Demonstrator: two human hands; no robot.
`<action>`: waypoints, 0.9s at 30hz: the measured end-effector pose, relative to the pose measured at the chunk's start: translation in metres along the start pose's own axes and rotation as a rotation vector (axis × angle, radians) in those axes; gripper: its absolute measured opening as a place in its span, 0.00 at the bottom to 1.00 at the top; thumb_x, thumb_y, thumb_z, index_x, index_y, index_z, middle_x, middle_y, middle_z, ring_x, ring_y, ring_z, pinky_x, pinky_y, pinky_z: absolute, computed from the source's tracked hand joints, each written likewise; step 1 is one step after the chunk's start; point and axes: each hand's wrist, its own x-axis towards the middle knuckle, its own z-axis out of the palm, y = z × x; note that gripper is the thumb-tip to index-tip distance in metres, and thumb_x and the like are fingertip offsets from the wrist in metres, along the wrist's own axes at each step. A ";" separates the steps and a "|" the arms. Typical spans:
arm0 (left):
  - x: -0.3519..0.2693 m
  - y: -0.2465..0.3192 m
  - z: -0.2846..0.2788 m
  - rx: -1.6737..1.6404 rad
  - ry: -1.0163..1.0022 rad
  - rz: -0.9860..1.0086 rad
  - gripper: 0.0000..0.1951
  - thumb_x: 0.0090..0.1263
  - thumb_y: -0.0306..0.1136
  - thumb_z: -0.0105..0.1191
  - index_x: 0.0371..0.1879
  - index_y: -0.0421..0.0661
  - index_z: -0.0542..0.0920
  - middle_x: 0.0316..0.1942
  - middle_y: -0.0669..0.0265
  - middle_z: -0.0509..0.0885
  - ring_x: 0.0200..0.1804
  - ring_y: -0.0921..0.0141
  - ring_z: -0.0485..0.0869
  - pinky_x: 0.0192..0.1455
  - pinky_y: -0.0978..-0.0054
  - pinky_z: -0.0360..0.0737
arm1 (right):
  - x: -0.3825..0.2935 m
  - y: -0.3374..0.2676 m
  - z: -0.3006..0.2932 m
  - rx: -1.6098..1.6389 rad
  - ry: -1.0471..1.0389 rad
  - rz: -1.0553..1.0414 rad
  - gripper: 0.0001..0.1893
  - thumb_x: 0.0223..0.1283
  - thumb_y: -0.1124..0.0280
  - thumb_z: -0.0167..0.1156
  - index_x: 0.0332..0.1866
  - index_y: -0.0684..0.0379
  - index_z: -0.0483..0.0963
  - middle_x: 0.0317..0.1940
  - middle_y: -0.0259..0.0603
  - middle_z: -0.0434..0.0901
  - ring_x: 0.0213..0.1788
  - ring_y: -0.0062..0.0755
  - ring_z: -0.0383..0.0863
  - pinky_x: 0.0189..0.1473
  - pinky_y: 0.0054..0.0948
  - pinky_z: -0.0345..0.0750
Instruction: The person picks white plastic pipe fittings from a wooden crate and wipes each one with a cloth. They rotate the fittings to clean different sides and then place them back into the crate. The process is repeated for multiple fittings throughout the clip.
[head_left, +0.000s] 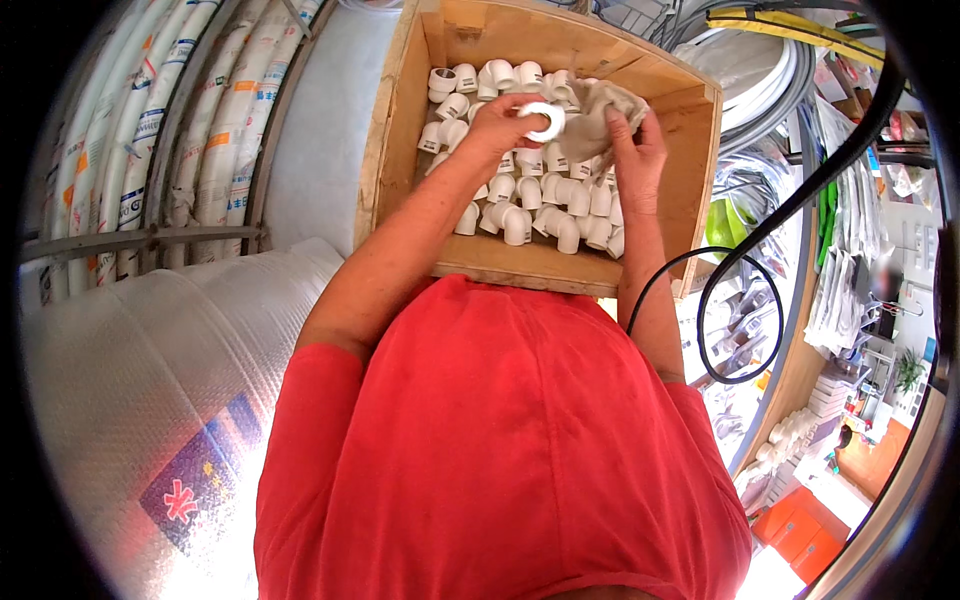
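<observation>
Both hands are raised over a wooden box (540, 279) that holds many white plastic elbow pipe fittings (516, 223). Between thumb and fingers, my left hand (504, 126) grips a white plastic pipe fitting (553, 120), its round opening facing up. A greyish-beige cloth (589, 124) hangs crumpled from my right hand (637, 154), pinched between thumb and fingers close to the right of the fitting. The cloth hides part of the fittings below. Small dark printed labels show on several of the elbows in the box.
Long wrapped white pipes (217, 135) stand in a metal rack at the left. Below them lies a large roll of clear bubble wrap (150, 360). Coiled hoses (787, 97) are at the upper right. A black cable (817, 176) loops past the right arm.
</observation>
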 end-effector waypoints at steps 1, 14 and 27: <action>0.001 -0.002 0.003 0.056 -0.013 -0.011 0.21 0.56 0.27 0.57 0.50 0.41 0.74 0.42 0.65 0.78 0.42 0.72 0.79 0.41 0.74 0.80 | -0.002 -0.002 0.004 0.052 -0.026 -0.016 0.13 0.54 0.71 0.60 0.43 0.64 0.73 0.32 0.38 0.77 0.34 0.26 0.74 0.38 0.24 0.72; 0.001 0.008 -0.011 -0.262 0.138 -0.063 0.20 0.56 0.29 0.59 0.48 0.39 0.73 0.38 0.64 0.79 0.38 0.70 0.80 0.37 0.74 0.82 | -0.003 0.015 -0.014 -0.525 -0.247 0.165 0.14 0.53 0.71 0.62 0.44 0.65 0.74 0.39 0.39 0.76 0.39 0.28 0.75 0.41 0.24 0.72; -0.002 0.001 0.001 -0.015 0.101 -0.037 0.20 0.57 0.30 0.58 0.47 0.36 0.72 0.42 0.62 0.77 0.40 0.69 0.80 0.37 0.73 0.84 | -0.006 0.014 0.006 -0.023 -0.308 0.009 0.11 0.55 0.72 0.59 0.42 0.65 0.73 0.34 0.39 0.72 0.35 0.26 0.70 0.38 0.22 0.70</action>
